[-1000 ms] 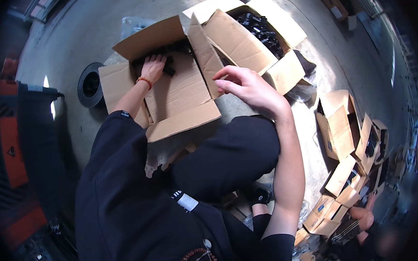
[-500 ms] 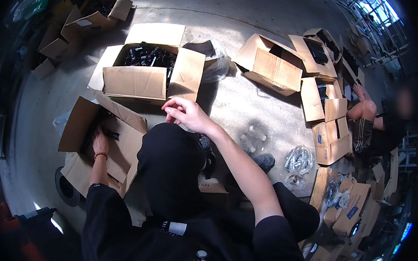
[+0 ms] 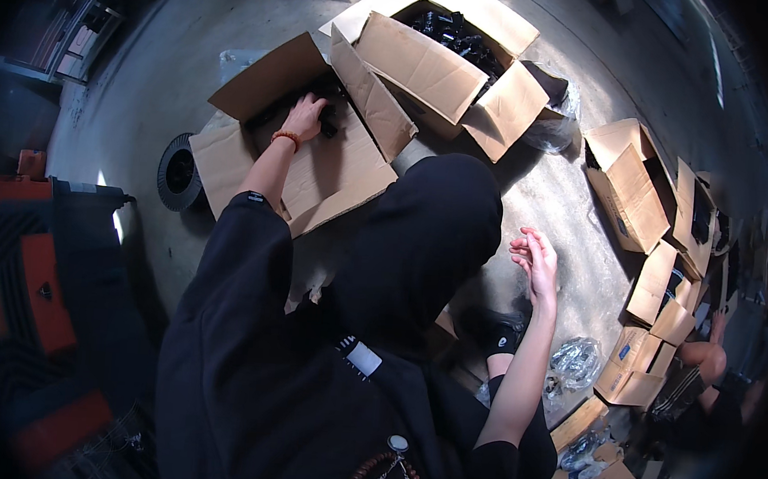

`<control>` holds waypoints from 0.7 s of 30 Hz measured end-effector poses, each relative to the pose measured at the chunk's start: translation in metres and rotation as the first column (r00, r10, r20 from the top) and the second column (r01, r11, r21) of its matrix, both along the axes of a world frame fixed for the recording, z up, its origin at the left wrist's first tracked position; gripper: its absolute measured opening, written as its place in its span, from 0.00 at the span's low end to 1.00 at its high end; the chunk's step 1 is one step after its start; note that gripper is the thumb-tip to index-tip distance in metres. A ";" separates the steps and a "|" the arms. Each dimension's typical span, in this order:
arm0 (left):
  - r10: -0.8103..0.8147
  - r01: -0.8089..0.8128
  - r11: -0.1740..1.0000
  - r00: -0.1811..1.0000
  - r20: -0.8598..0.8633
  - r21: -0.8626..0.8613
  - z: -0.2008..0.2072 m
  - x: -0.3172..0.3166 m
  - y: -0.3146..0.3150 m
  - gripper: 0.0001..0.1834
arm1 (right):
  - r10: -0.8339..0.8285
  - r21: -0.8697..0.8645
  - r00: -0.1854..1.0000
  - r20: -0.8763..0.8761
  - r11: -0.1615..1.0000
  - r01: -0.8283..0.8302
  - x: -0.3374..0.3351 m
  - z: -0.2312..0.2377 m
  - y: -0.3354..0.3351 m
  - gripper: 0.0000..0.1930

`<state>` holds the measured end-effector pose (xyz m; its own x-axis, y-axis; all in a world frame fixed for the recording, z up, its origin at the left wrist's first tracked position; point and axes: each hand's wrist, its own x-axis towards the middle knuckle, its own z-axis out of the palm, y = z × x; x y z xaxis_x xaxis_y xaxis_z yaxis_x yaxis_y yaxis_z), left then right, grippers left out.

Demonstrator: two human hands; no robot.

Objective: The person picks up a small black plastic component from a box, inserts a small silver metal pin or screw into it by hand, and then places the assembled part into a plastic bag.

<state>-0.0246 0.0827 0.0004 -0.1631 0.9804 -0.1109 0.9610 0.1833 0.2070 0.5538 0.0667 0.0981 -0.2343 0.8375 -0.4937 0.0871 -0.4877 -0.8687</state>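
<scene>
My left hand (image 3: 302, 118) reaches into an open cardboard box (image 3: 340, 161) at the upper left of my body. Its fingers curl around a small black part (image 3: 328, 122); the exact kind cannot be made out. More dark pieces lie in shadow deeper in that box, partly hidden by the hand and a flap. My right hand (image 3: 536, 261) hangs in the air beside my dark-clothed body, fingers loosely bent and apart, holding nothing.
Behind stands a larger carton (image 3: 414, 64) full of black parts (image 3: 456, 42). More cartons (image 3: 632, 190) line the right, where another person sits. A black ribbed ring (image 3: 179, 172) lies on the floor near an orange-and-black case (image 3: 42, 296). Bagged pieces (image 3: 576, 361) lie at lower right.
The view has swung left, so the boxes appear further right. My right hand has moved away from the boxes, down toward my right side. My left hand stays in the box with the black part.
</scene>
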 end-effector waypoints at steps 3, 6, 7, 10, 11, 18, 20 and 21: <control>-0.108 0.085 0.979 0.987 -0.117 -0.183 0.001 -0.005 -0.009 0.28 | 0.016 0.016 0.999 -0.032 1.000 -0.015 -0.007 0.005 0.005 0.16; -0.167 0.128 0.975 0.961 -0.219 -0.184 -0.003 -0.003 -0.021 0.26 | 0.015 0.002 0.996 -0.083 1.000 -0.015 -0.014 0.006 0.005 0.16; -0.206 0.160 0.970 0.942 -0.264 -0.184 -0.004 0.001 -0.022 0.26 | 0.011 -0.006 0.997 -0.077 1.000 -0.012 -0.013 0.005 0.004 0.16; -0.289 0.249 0.956 0.883 -0.371 -0.154 0.004 0.014 -0.026 0.26 | 0.023 -0.029 0.998 -0.059 0.999 -0.024 -0.007 0.003 -0.002 0.17; -0.274 0.238 0.960 0.901 -0.335 -0.145 0.009 0.015 -0.028 0.26 | 0.019 -0.033 0.998 -0.054 0.999 -0.021 -0.006 0.004 -0.002 0.17; -0.153 0.148 0.988 0.954 0.257 0.040 0.047 0.020 -0.011 0.23 | -0.039 0.029 0.997 -0.070 0.999 0.041 0.006 0.024 0.008 0.19; -0.302 0.262 0.951 0.907 0.295 0.166 0.112 0.053 0.017 0.19 | -0.047 0.096 0.998 -0.050 0.994 0.051 0.015 0.048 0.015 0.19; -0.378 0.324 0.919 0.884 0.276 0.224 0.144 0.069 0.028 0.18 | -0.044 0.128 0.998 -0.042 0.991 0.049 0.016 0.064 0.020 0.18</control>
